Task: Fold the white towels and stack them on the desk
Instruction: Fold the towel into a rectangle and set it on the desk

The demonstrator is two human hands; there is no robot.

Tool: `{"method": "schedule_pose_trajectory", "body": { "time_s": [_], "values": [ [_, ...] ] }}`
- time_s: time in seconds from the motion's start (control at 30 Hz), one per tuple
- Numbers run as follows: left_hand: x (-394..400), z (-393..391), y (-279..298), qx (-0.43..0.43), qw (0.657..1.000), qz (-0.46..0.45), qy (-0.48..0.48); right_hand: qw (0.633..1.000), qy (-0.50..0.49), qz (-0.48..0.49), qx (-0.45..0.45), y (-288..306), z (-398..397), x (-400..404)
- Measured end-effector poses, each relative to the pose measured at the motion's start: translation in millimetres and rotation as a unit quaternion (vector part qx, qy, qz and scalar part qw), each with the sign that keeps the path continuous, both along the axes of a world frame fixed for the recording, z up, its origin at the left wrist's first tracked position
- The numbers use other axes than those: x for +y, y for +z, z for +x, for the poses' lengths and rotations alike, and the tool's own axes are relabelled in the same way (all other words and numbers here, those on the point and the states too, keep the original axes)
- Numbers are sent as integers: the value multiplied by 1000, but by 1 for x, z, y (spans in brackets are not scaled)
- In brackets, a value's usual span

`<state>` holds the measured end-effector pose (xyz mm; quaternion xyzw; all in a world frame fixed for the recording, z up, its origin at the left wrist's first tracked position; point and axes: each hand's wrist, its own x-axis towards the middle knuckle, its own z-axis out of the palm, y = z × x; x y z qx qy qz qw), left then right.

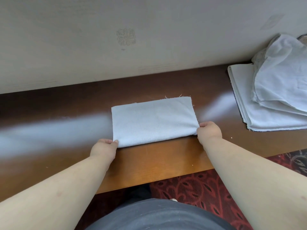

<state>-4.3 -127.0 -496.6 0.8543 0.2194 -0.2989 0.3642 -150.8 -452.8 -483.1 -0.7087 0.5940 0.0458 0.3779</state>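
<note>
Both our hands pinch the near corners of the folded white towel [153, 121] lying flat on the brown desk [66, 113], left hand [104, 147] at its left corner, right hand [209, 132] at its right, with a loose towel pile [272, 90] farther right

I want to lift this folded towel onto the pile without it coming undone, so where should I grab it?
Probably by the two near corners of the folded towel, coming from your side of the desk. The near edge is the closed fold; the frayed loose edges face the wall. Your left hand and right hand already pinch there.
</note>
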Motion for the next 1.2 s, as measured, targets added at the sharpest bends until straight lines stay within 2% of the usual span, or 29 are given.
{"method": "schedule_pose_trajectory", "body": {
  "time_s": [0.13, 0.27, 0.4, 0.53, 0.67, 0.77, 0.9, 1.03, 1.2],
  "values": [
    [-13, 3, 5, 10, 995, -43, 88, 986, -142, 57, -61, -2, 9, 10],
    [-21, 7, 4, 27, 994, -66, 79, 994, -89, 66, 1, 2, 19, 12],
    [-25, 13, 2, 49, 988, -105, 99, 990, -98, 92, 29, 5, 21, 7],
    [-23, 20, 5, 119, 982, -104, 102, 989, -87, 121, 12, 4, 12, 13],
    [-25, 31, 10, 175, 974, -113, 88, 977, -126, 171, -35, 2, 14, 14],
    [-28, 44, 6, 167, 969, -141, 112, 984, -104, 141, -41, 1, 21, 6],
    [-25, 52, -8, 118, 984, -126, 54, 999, 20, 21, -14, 6, 27, -1],
    [-26, 53, -8, 28, 994, -93, -45, 991, 133, 24, 13, 12, 33, 1],
    [-30, 51, 5, -19, 995, -56, -76, 992, 102, 66, -28, 22, 33, 11]
  ]
}}
